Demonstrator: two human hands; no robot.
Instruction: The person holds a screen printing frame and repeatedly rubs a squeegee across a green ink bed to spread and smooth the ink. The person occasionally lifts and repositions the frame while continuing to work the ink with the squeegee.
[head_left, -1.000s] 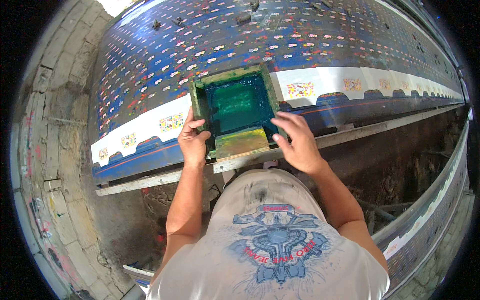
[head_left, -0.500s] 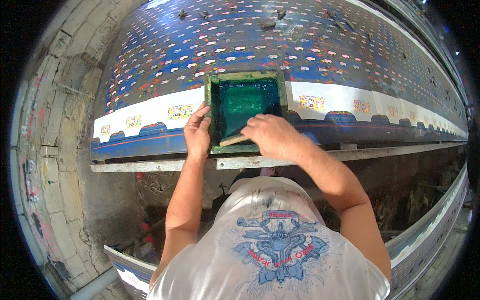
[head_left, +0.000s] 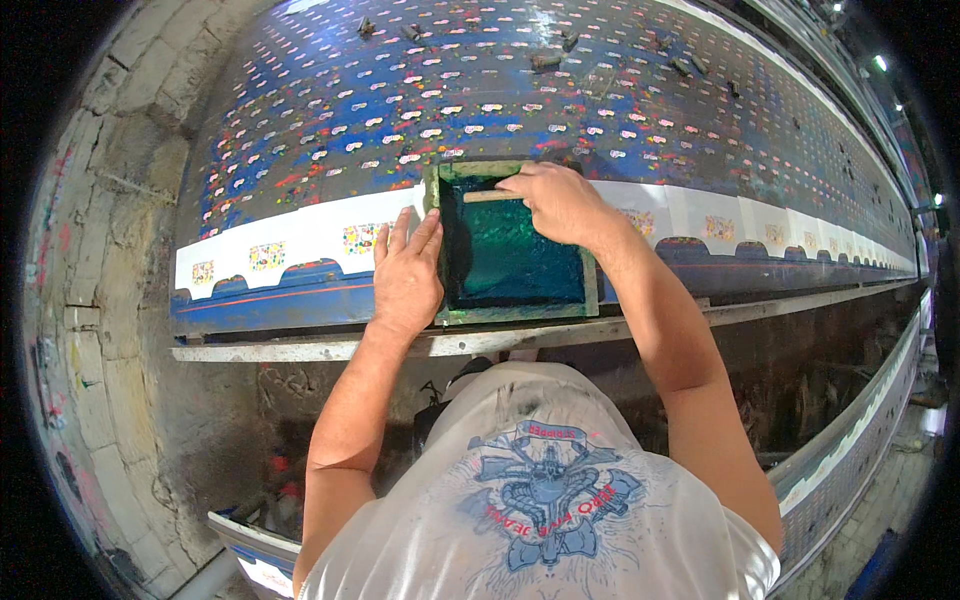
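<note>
A small wooden screen frame point(head_left: 589, 285), coated in green, holds dark green-blue ink point(head_left: 510, 262) on the long printed bench near its front edge. My left hand point(head_left: 410, 280) lies along the frame's left side, fingers stretched out and a fingertip against the wood. My right hand point(head_left: 558, 205) grips a wooden squeegee point(head_left: 482, 197) across the upper part of the screen, inside the frame. White cut pieces point(head_left: 215, 240) printed with multicolour patches run in a row on both sides of the frame.
The sloping bench surface point(head_left: 340, 110) is speckled blue and grey, with several small dark lumps point(head_left: 545, 62) near its far part. A metal rail point(head_left: 260, 354) runs along its front. Another bench point(head_left: 850, 440) is behind me at the lower right; a worn block surface point(head_left: 100, 250) borders the left.
My right hand took hold of the squeegee and moved it from the screen's near side to its far side. My left fingers straightened along the frame. The view shifted slightly.
</note>
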